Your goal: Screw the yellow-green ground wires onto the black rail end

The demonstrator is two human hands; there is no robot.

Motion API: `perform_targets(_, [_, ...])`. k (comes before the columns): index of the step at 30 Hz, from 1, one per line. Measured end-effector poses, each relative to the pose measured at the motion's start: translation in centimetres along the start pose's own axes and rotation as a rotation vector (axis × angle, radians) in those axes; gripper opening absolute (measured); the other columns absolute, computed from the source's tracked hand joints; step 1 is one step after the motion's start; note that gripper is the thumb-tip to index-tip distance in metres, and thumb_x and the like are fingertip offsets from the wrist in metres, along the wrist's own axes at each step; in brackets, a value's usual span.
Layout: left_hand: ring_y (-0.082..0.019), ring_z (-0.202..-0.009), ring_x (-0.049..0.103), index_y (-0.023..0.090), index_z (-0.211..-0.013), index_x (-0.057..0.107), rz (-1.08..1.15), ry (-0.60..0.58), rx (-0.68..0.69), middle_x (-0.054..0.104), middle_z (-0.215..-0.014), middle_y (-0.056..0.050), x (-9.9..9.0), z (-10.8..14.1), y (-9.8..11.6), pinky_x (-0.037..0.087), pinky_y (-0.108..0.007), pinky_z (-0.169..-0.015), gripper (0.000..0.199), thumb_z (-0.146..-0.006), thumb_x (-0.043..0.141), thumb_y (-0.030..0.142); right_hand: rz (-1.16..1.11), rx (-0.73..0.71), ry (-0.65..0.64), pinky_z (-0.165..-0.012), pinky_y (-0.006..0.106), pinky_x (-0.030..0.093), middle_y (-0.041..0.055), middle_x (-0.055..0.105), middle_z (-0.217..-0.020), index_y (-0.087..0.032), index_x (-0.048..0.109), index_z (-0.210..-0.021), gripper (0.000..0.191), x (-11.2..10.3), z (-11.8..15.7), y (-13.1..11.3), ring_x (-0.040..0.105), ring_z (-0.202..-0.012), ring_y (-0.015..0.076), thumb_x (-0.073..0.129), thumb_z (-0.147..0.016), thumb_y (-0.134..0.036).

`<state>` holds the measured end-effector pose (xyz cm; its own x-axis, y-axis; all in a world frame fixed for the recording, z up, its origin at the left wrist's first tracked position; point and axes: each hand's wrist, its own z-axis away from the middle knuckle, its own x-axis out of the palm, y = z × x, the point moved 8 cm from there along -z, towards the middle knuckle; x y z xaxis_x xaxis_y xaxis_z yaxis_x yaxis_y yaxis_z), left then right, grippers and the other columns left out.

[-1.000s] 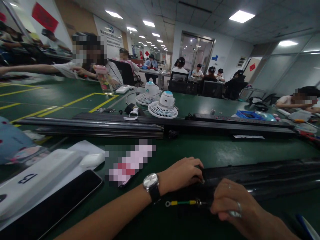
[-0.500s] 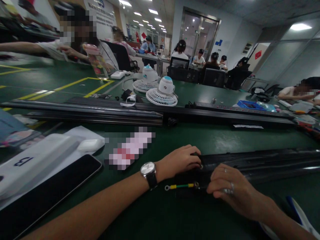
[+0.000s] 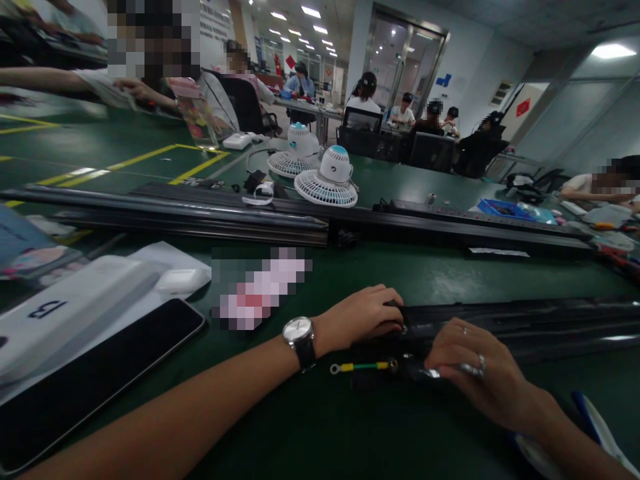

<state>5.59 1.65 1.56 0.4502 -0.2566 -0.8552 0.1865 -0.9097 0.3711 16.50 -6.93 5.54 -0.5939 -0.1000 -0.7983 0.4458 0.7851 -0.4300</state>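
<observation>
My left hand, below a wristwatch, is closed with its fingers curled at the near end of a long black bar. The bar has a glossy, film-like surface. My right hand wears rings and pinches a small piece of shiny film beside that end of the bar. Between and below the hands lies a short green-and-yellow wire with ring terminals, its right end near the bar. My right fingers partly hide the bar's edge.
A black tablet-like slab and a white case lie at left, near a blurred pink item. Long dark rails cross the table, with two small fans behind. Blue-handled pliers rest at lower right. Several people sit around.
My right hand has moved slightly right and up, and shiny film now shows at its fingertips. My left hand stays at the bar's end. The view has shifted a little.
</observation>
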Motion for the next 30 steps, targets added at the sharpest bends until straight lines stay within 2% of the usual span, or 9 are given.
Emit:
perform_targets(4, [-0.019, -0.107, 0.054, 0.019, -0.104, 0.067, -0.002, -0.002, 0.009, 0.057, -0.121, -0.008, 0.0, 0.0, 0.1, 0.046, -0.032, -0.091, 0.014, -0.096, 0.055, 0.022, -0.018, -0.082, -0.037, -0.073, 0.033, 0.047, 0.0025, 0.068, -0.086, -0.020, 0.061, -0.105, 0.009, 0.5, -0.1, -0.9, 0.061, -0.078, 0.0155, 0.055, -0.098, -0.020])
perform_targets(9, [-0.019, -0.106, 0.054, 0.019, -0.106, 0.067, 0.013, 0.007, 0.005, 0.058, -0.120, -0.008, -0.3, -0.1, 0.3, 0.046, -0.033, -0.091, 0.014, -0.095, 0.057, 0.021, 0.076, 0.016, 0.033, -0.070, 0.032, 0.045, 0.0036, 0.067, -0.086, -0.018, 0.061, -0.102, 0.011, -0.6, 0.0, -0.1, 0.060, -0.078, 0.0161, 0.053, -0.096, -0.012])
perform_targets(14, [-0.019, -0.107, 0.054, 0.018, -0.103, 0.067, 0.002, -0.012, -0.006, 0.057, -0.120, -0.009, -0.1, -0.3, 0.2, 0.046, -0.033, -0.092, 0.014, -0.096, 0.055, 0.022, -0.002, -0.090, -0.043, -0.075, 0.035, 0.046, 0.0028, 0.066, -0.085, -0.017, 0.060, -0.103, 0.009, 0.5, -0.1, -1.6, 0.057, -0.076, 0.0153, 0.056, -0.096, -0.015])
perform_targets(19, [-0.019, -0.106, 0.053, 0.018, -0.105, 0.066, 0.007, -0.012, -0.001, 0.057, -0.120, -0.008, 0.0, -0.3, 0.2, 0.046, -0.033, -0.092, 0.015, -0.096, 0.055, 0.020, 0.103, -0.035, 0.057, -0.073, 0.033, 0.045, 0.0035, 0.067, -0.085, -0.016, 0.059, -0.101, 0.012, -0.3, -0.3, -1.1, 0.057, -0.076, 0.0148, 0.055, -0.095, -0.008])
perform_targets(24, [-0.019, -0.107, 0.054, 0.019, -0.104, 0.067, 0.012, -0.001, -0.006, 0.057, -0.121, -0.008, -0.1, -0.3, 0.0, 0.046, -0.033, -0.093, 0.015, -0.096, 0.054, 0.019, 0.042, -0.097, -0.032, -0.072, 0.033, 0.046, 0.0030, 0.066, -0.082, -0.017, 0.060, -0.099, 0.008, 0.6, -0.5, -2.0, 0.056, -0.072, 0.0146, 0.052, -0.097, -0.016])
perform_targets(27, [-0.019, -0.107, 0.053, 0.019, -0.106, 0.066, 0.012, -0.009, -0.006, 0.057, -0.121, -0.008, -0.1, -0.3, 0.0, 0.046, -0.033, -0.092, 0.016, -0.095, 0.055, 0.017, 0.119, -0.040, 0.017, -0.069, 0.032, 0.044, 0.0033, 0.067, -0.082, -0.017, 0.060, -0.098, 0.008, 0.1, -0.5, -1.1, 0.057, -0.071, 0.0145, 0.053, -0.096, -0.013])
perform_targets(30, [-0.019, -0.108, 0.053, 0.019, -0.105, 0.067, 0.007, -0.024, -0.003, 0.057, -0.121, -0.008, 0.1, -0.3, -0.1, 0.046, -0.033, -0.093, 0.016, -0.094, 0.055, 0.015, 0.104, -0.031, 0.064, -0.069, 0.031, 0.045, 0.0033, 0.066, -0.082, -0.017, 0.059, -0.098, 0.010, -0.4, -0.4, -1.0, 0.058, -0.072, 0.0147, 0.052, -0.095, -0.010])
